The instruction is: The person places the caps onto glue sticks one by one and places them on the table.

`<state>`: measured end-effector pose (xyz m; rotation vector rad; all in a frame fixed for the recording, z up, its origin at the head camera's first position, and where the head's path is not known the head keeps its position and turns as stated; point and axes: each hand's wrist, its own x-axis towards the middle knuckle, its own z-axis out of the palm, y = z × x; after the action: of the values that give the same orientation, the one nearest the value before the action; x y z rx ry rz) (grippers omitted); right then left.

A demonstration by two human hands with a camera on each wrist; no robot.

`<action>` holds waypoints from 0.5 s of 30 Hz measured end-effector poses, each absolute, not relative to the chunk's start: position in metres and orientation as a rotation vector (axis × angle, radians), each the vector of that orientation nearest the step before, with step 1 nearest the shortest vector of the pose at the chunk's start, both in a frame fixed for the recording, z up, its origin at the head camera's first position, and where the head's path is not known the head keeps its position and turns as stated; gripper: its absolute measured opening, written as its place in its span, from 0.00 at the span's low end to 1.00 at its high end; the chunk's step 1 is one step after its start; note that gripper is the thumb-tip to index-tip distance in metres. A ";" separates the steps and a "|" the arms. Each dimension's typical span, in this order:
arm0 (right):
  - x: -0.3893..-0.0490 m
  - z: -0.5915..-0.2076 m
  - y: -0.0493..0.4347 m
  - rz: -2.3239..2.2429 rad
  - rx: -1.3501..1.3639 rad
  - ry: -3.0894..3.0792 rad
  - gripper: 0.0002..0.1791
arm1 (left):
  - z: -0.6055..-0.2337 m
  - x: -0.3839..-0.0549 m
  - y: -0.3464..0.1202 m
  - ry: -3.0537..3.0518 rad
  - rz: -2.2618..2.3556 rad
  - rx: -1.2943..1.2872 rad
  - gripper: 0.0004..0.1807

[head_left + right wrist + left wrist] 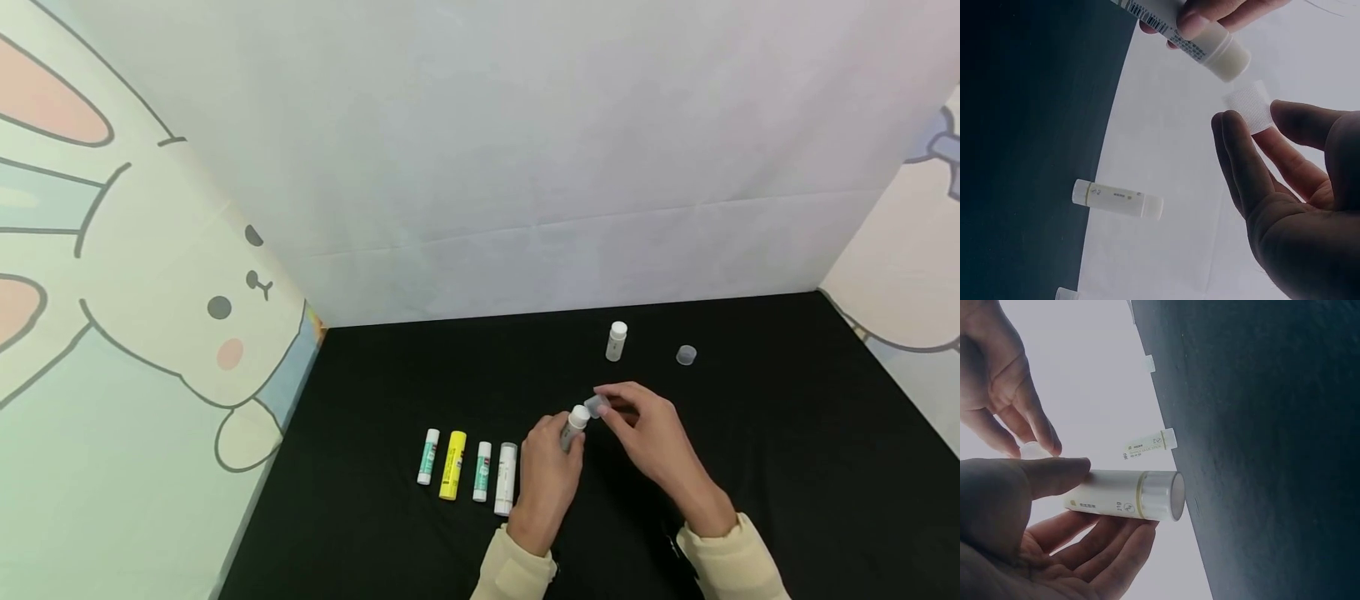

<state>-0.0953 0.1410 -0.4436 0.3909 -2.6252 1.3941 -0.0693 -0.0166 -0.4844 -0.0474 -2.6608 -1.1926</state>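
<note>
My left hand (pixel 549 471) grips a white glue stick (pixel 574 428) round its barrel, its uncapped white end pointing up and tilted a little to the right. Between thumb and fingers my right hand (pixel 651 429) pinches a translucent ribbed cap (pixel 1251 106), just off that bare end and apart from it in the right wrist view. In the left wrist view the held glue stick (pixel 1125 494) shows its clear base, while the right hand (pixel 1004 381) covers most of the cap. Farther back, a second uncapped white glue stick (pixel 616 342) stands upright.
A loose translucent cap (pixel 686 355) sits at the back right of the black-covered table (pixel 360 375). Left of my left hand lie two green-and-white glue sticks (pixel 428 457), a yellow one (pixel 453 465) and a white capped one (pixel 506 478). A pale curtain (pixel 570 167) hangs behind.
</note>
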 end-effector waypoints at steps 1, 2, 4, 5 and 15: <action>-0.095 -0.444 0.141 1.397 0.396 -2.623 0.16 | -0.484 -0.069 -0.017 -2.659 -1.192 -0.050 0.09; -0.095 -0.443 0.140 1.400 0.401 -2.622 0.16 | -0.484 -0.069 -0.017 -2.658 -1.190 -0.051 0.09; -0.095 -0.443 0.140 1.401 0.407 -2.621 0.16 | -0.484 -0.070 -0.017 -2.657 -1.189 -0.050 0.08; -0.095 -0.443 0.140 1.399 0.408 -2.622 0.16 | -0.484 -0.070 -0.017 -2.656 -1.189 -0.050 0.08; -0.092 -0.447 0.138 1.416 0.408 -2.641 0.16 | -0.483 -0.068 -0.017 -2.663 -1.195 -0.037 0.07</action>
<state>-0.0922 0.1378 -0.4468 0.4077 -2.6414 1.4157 -0.0680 -0.0173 -0.4833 -0.0374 -2.6630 -1.1949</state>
